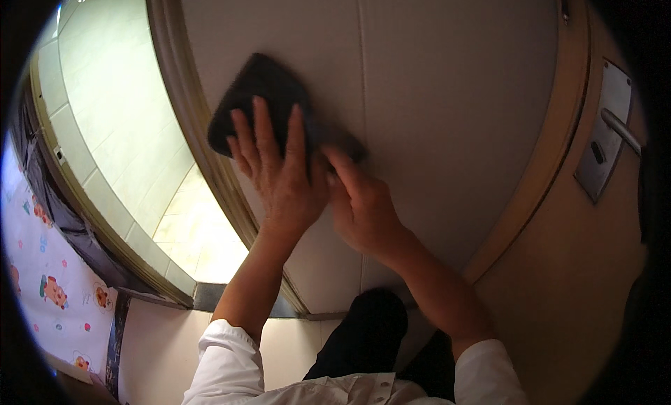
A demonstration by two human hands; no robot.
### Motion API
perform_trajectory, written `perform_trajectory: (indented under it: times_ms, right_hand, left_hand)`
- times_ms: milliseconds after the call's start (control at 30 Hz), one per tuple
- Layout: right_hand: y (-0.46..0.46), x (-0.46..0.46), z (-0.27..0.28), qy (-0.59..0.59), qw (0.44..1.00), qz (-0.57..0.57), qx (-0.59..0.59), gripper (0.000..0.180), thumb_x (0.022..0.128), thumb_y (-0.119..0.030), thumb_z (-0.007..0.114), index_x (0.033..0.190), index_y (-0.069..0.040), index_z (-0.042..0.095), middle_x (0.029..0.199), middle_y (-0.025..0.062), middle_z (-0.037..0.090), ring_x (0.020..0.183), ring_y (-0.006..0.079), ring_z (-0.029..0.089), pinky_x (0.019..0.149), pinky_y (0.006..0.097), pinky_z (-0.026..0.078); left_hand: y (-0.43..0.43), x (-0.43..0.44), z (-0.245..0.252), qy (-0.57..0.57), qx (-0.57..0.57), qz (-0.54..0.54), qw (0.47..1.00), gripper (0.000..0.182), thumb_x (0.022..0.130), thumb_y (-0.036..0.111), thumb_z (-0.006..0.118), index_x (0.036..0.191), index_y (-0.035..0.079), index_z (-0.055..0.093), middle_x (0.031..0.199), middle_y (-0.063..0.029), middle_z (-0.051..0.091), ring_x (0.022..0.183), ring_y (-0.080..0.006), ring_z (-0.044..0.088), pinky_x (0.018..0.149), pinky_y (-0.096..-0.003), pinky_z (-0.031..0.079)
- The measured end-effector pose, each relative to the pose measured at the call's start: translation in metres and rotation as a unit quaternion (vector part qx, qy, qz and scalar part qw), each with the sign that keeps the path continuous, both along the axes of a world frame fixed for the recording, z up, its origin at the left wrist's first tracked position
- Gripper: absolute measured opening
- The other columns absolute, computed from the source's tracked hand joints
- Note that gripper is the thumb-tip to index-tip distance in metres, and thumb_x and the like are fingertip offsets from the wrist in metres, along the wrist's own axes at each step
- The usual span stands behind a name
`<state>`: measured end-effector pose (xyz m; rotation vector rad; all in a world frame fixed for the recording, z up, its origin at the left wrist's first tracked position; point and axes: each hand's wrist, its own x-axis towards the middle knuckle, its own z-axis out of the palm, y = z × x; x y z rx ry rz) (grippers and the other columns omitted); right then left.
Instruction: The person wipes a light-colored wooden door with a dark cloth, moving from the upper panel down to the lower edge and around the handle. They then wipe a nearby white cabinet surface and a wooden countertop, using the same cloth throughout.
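A dark cloth [267,80] lies flat against the light tiled wall [451,106], near the doorway's frame. My left hand [283,179] presses on it with fingers spread. Just to the right, my right hand [361,206] is at the cloth's lower right part, with the index finger stretched toward it and the other fingers curled. The right hand is slightly blurred, and whether it grips a fold of the cloth cannot be told.
At the left, a door frame [183,90] borders a bright tiled room [120,90]. A wooden door with a metal lever handle [621,130] stands at the right. A sheet printed with cartoon animals [68,310] hangs at the lower left, beside dark fabric [63,211].
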<state>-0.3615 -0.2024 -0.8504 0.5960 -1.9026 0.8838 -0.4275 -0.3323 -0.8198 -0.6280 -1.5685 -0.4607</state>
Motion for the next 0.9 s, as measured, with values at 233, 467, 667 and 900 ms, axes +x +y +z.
perform_trajectory:
  times_ms: [233,467,667,900]
  right_hand:
    - [0.028,-0.001,0.03,-0.001,0.993,-0.008,-0.118,0.041,0.113,-0.015,0.049,0.152,-0.002,0.053,0.097,0.0158,0.075,0.076,0.0167,0.072,0.069,0.0345,0.059]
    - [0.038,0.022,-0.005,-0.056,0.994,-0.088,-0.013,0.044,0.11,-0.01,0.052,0.154,-0.001,0.048,0.098,0.0197,0.074,0.081,0.0218,0.076,0.07,0.0368,0.06]
    - [0.04,0.012,0.016,0.004,0.999,-0.038,-0.001,0.049,0.106,-0.007,0.057,0.153,0.002,0.047,0.093,0.0254,0.074,0.075,0.0342,0.075,0.067,0.043,0.06]
    - [0.076,0.02,0.032,0.066,0.984,-0.145,-0.076,0.046,0.108,-0.006,0.055,0.153,0.001,0.049,0.098,0.021,0.077,0.083,0.0271,0.079,0.073,0.0365,0.061]
  left_hand:
    - [0.04,-0.004,0.052,0.027,-0.031,-0.009,0.999,0.068,0.091,0.024,0.073,0.156,0.015,0.057,0.175,-0.0215,0.027,0.162,-0.0491,0.018,0.126,-0.0698,0.013]
    - [0.047,0.01,0.013,0.025,-0.071,-0.033,0.997,0.061,0.09,0.022,0.075,0.149,0.017,0.064,0.173,-0.0172,0.033,0.162,-0.0453,0.023,0.126,-0.068,0.018]
    - [0.039,0.003,0.033,0.044,-0.028,-0.015,0.999,0.058,0.092,0.022,0.069,0.15,0.015,0.064,0.171,-0.0209,0.037,0.161,-0.0489,0.024,0.126,-0.0691,0.014]
    - [0.102,0.014,0.071,0.05,-0.094,-0.068,0.992,0.06,0.092,0.024,0.076,0.15,0.019,0.063,0.173,-0.0152,0.034,0.162,-0.0432,0.022,0.127,-0.068,0.017]
